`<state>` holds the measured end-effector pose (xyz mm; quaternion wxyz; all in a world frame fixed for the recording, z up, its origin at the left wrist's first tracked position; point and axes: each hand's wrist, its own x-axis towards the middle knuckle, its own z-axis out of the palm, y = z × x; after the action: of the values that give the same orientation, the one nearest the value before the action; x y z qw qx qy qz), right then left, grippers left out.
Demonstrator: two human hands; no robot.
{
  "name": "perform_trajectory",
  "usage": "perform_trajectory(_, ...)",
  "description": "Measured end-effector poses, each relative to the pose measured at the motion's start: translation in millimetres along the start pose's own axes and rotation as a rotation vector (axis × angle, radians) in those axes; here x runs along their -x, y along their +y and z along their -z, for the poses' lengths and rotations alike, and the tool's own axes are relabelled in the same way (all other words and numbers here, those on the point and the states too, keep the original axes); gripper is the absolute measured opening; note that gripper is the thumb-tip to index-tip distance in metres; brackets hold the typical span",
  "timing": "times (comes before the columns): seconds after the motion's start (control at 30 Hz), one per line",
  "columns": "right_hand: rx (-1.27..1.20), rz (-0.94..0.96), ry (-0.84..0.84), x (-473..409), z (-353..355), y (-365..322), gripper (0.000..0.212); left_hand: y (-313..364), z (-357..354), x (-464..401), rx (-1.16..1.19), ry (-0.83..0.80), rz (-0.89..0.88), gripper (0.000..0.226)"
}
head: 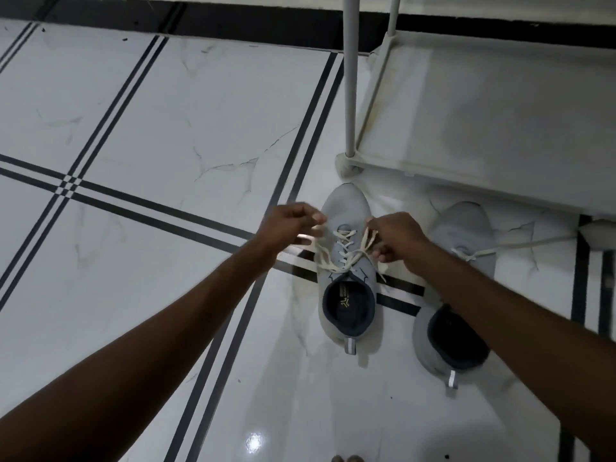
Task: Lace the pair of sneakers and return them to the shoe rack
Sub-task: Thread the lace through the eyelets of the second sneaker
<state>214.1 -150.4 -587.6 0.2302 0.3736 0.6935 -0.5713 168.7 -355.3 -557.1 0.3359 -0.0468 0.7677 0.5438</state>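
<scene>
Holding: I am pinching one cream lace (336,258) end in each hand.
Left hand (288,223): fingers clamped on the lace's left end.
Right hand (396,236): fingers clamped on its right end.
Near sneaker (346,285): grey, dark-lined, sitting on the tiled floor (150,128) beside the shoe rack (483,121).
Second sneaker (461,235): lying alongside, lace trailing loose.

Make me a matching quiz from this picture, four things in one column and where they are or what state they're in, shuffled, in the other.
Things:
1. grey sneaker with cream lace under the hands
2. second grey sneaker
3. white shoe rack
4. left hand

States:
A. stands at upper right, shelf bare
B. pinches a lace end, pulling it leftward
C. laced through most eyelets, ends held
D. barely laced, lace trailing away to the right

Pairs: 1-C, 2-D, 3-A, 4-B
</scene>
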Motion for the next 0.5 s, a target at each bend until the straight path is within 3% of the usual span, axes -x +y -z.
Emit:
perform_trajectory(0.1, 0.268, 0.113, -0.064, -4, 30, -19, 0.027, 25, -35, -7, -0.121, -0.020, -0.160, 0.009)
perform_trajectory(0.23, 0.750, 0.303, -0.144, 8, 83, -25, 0.017, 36, -89, -14, -0.341, -0.168, -0.281, 0.008)
perform_trajectory(0.37, 0.933, 0.419, -0.118, 21, 128, 0, 0.015, 25, -131, -13, -0.591, -0.280, -0.420, 0.009)
perform_trajectory(0.5, 0.957, 0.444, -0.065, 45, 164, 51, 0.007, 7, -162, -12, -0.671, -0.440, -0.541, 0.028)
